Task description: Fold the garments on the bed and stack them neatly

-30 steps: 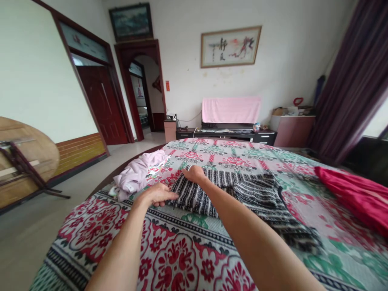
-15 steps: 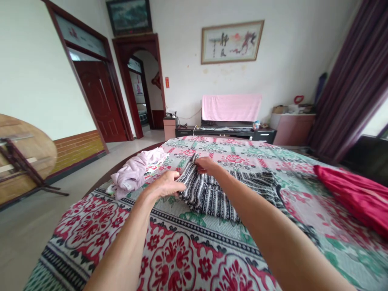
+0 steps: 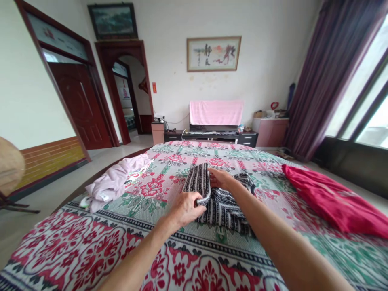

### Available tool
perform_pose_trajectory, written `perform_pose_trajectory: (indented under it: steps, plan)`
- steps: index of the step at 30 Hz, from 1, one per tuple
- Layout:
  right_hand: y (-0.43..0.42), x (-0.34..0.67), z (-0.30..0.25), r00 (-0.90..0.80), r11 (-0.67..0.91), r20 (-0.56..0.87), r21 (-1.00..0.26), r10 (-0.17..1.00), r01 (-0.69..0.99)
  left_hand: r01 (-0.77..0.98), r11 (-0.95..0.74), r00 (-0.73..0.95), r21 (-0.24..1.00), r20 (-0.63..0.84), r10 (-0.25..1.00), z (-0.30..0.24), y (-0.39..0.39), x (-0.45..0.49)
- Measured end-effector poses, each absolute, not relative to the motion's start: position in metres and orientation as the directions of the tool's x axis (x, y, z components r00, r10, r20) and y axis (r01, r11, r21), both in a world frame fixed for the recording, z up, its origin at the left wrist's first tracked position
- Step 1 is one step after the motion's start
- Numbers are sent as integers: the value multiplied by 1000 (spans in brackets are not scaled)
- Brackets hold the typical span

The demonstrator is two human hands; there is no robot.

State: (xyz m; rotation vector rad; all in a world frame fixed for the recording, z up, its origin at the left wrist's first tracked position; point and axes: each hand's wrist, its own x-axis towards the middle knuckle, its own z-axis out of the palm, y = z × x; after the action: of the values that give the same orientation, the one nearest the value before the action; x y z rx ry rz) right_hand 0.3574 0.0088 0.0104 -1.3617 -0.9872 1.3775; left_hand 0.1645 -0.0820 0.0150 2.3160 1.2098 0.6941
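A black-and-white striped knit sweater point(image 3: 224, 208) lies on the patterned cloth in front of me, one end folded over into an upper layer. My left hand point(image 3: 188, 208) pinches the near corner of that folded layer between thumb and fingers. At the layer's far right edge is my right hand point(image 3: 220, 178), its fingers closed about the knit and partly hidden by it. Behind my right forearm, the rest of the sweater is partly covered from view.
The floral cloth point(image 3: 169, 238) covers a large table. A crumpled pale pink garment point(image 3: 113, 182) lies on the left, near the table's edge. On the right is a red garment point(image 3: 330, 198). A low TV cabinet point(image 3: 248, 139) stands against the far wall.
The sweater's left end has been turned over to the right onto the rest. Both hands moved with the edge, the left one coming nearer. My view has shifted to the right.
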Motion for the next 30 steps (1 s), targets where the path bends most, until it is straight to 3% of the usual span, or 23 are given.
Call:
perform_pose_trajectory:
  steps: [2, 5, 8, 13, 21, 26, 30]
  plan:
    - [7, 356, 10, 65, -192, -192, -981, 979, 6, 642, -533, 499, 551, 229, 836, 14, -85, 167]
    - [10, 357, 10, 163, -113, -70, -955, 984, 274, 636, -572, 533, 518, 242, 811, 12, -85, 168]
    - [14, 362, 8, 258, -116, 29, -842, 966, 527, 629, -608, 563, 485, 254, 786, 7, -82, 169]
    - [14, 367, -3, 234, -139, 95, -573, 967, 807, 637, -641, 614, 427, 222, 758, 0, -81, 170]
    - [19, 372, 4, 133, -74, 179, -300, 975, 951, 659, -736, 715, 156, 173, 677, 6, -91, 160]
    - [31, 392, 11, 137, -134, -3, -219, 991, 967, 716, -697, 689, 45, 122, 715, 11, -99, 156]
    - [40, 400, 15, 21, -41, -82, -243, 996, 969, 779, -627, 622, 1, 118, 774, 6, -103, 159]
